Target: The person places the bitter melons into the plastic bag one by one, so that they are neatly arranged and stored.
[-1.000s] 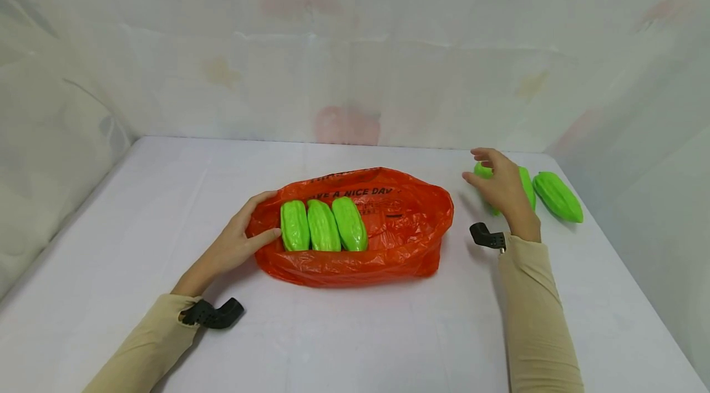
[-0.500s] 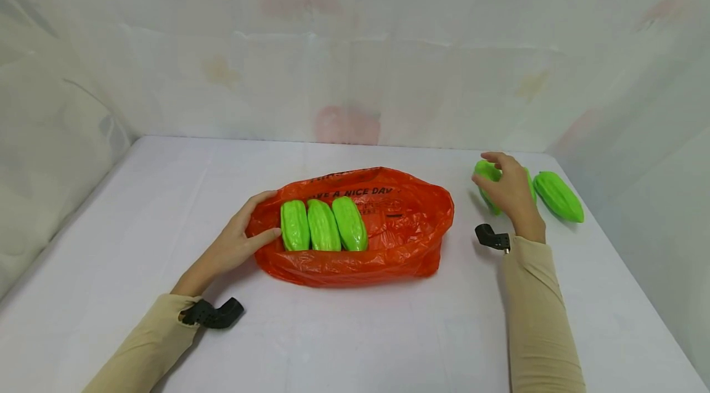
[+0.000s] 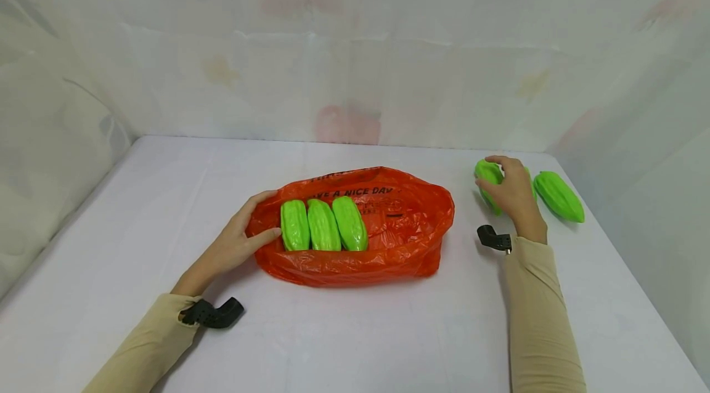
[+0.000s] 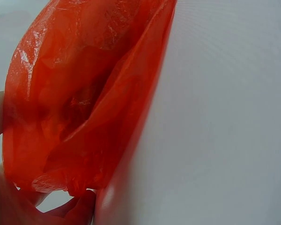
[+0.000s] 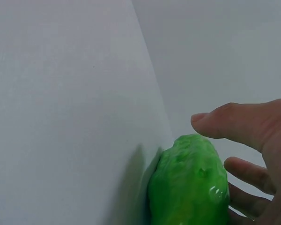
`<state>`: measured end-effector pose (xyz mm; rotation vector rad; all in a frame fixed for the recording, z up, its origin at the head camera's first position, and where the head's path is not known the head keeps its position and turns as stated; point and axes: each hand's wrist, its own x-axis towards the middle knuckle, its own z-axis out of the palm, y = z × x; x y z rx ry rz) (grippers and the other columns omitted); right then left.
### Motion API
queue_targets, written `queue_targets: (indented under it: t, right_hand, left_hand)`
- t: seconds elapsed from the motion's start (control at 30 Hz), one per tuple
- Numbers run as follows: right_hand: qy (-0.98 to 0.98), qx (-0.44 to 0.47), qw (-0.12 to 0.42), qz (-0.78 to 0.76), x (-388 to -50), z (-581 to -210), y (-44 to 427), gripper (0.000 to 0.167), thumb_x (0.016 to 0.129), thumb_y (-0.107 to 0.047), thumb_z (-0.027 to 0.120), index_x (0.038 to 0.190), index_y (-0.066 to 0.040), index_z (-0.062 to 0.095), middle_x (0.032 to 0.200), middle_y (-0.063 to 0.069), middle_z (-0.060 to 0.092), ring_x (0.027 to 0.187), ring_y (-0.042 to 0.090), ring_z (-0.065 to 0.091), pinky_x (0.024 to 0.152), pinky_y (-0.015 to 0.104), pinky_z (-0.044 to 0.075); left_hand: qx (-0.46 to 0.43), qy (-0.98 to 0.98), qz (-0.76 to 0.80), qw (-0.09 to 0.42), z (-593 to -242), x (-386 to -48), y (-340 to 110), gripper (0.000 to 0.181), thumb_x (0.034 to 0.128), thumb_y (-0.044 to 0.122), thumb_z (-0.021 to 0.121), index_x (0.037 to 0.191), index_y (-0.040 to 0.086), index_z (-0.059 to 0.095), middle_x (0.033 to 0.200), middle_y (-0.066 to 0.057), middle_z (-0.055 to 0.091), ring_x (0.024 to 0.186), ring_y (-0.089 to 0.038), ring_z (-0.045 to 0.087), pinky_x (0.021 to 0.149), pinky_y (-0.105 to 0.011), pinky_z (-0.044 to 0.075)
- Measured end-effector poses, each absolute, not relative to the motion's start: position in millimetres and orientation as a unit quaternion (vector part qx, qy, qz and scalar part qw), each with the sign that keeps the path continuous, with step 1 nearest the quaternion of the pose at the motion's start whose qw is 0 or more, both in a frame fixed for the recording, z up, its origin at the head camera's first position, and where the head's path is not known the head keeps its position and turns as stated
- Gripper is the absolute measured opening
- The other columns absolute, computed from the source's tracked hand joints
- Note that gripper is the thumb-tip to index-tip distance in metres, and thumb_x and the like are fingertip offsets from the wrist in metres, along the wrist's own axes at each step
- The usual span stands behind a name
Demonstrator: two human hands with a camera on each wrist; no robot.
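My left hand point(image 3: 234, 246) holds the left end of a red plastic bag point(image 3: 355, 268), thumb at the near side and fingers at the back. Three ribbed green fruits point(image 3: 323, 226) lie side by side in the bag's left part. In the left wrist view, fingers point(image 4: 79, 210) curl beside the red film point(image 4: 51, 117). At the right, my right hand point(image 3: 513, 194) is around a green fruit point(image 3: 488, 170), thumb and fingers apart. The right wrist view shows this fruit point(image 5: 189, 187) below the thumb point(image 5: 234, 121); contact is unclear.
Another green fruit point(image 3: 559, 196) lies near the table's right edge. One more is mostly hidden behind my right hand. A patterned cloth wall point(image 3: 355, 66) rises behind the white table point(image 3: 344, 344).
My right hand has moved a little to the right and down, closer around the leftmost of the loose fruits. My left hand and the bag stay in place.
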<state>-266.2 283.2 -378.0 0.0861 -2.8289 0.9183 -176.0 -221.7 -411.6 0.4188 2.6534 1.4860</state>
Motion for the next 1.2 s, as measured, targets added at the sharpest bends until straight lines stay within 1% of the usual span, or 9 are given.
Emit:
queue_targets:
  t: [0.23,0.37,0.5,0.8,1.03,1.2]
  right_hand:
    - [-0.955,0.016,0.060,0.291,-268.5,-382.1,285.1,0.056,0.091,-0.013,0.066,0.139,0.006,0.047,0.143,0.037,0.040,0.134,0.052,0.033,0.111,0.064,0.027]
    - [-0.954,0.009,0.054,0.294,-267.3,-382.1,284.8,0.058,0.090,-0.013,0.066,0.141,0.006,0.045,0.144,0.037,0.037,0.134,0.052,0.032,0.111,0.064,0.028]
    - [-0.954,0.006,0.047,0.296,-266.8,-382.3,285.3,0.061,0.089,-0.012,0.067,0.142,0.006,0.043,0.144,0.038,0.037,0.133,0.051,0.033,0.110,0.064,0.029]
    - [-0.957,0.004,0.027,0.289,-267.9,-382.6,284.3,0.064,0.090,-0.014,0.065,0.145,0.005,0.040,0.143,0.036,0.041,0.127,0.049,0.039,0.108,0.062,0.033]
    - [-0.954,0.008,0.023,0.300,-267.8,-381.5,281.8,0.068,0.090,-0.014,0.065,0.147,0.008,0.035,0.145,0.035,0.040,0.130,0.048,0.039,0.111,0.061,0.031]
    - [-0.955,0.006,0.020,0.297,-267.0,-381.3,280.6,0.066,0.091,-0.014,0.065,0.146,0.008,0.037,0.146,0.035,0.040,0.131,0.048,0.039,0.111,0.061,0.031]
  left_hand:
    - [0.138,0.864,0.483,0.034,-411.2,-177.0,-221.1,0.067,0.0957,0.019,0.064,0.153,0.020,0.030,0.151,-0.012,0.042,0.135,-0.030,0.042,0.106,-0.056,0.038]
    - [0.141,0.862,0.486,0.031,-410.7,-176.7,-220.5,0.066,0.0955,0.019,0.065,0.153,0.020,0.031,0.151,-0.012,0.043,0.136,-0.030,0.042,0.107,-0.055,0.036]
    - [0.140,0.861,0.487,0.032,-410.5,-176.3,-220.6,0.067,0.0953,0.019,0.065,0.153,0.020,0.031,0.151,-0.012,0.043,0.135,-0.030,0.042,0.107,-0.056,0.036]
    - [0.137,0.864,0.484,0.031,-411.3,-177.1,-221.0,0.066,0.0955,0.020,0.065,0.153,0.020,0.031,0.151,-0.012,0.043,0.136,-0.030,0.041,0.108,-0.056,0.036]
    - [0.138,0.863,0.485,0.031,-410.9,-176.5,-220.8,0.066,0.0954,0.019,0.065,0.153,0.020,0.031,0.152,-0.012,0.042,0.137,-0.032,0.040,0.109,-0.058,0.035]
    - [0.138,0.861,0.488,0.032,-410.0,-175.6,-220.4,0.066,0.0952,0.018,0.065,0.153,0.019,0.031,0.153,-0.013,0.041,0.139,-0.033,0.038,0.110,-0.060,0.033]
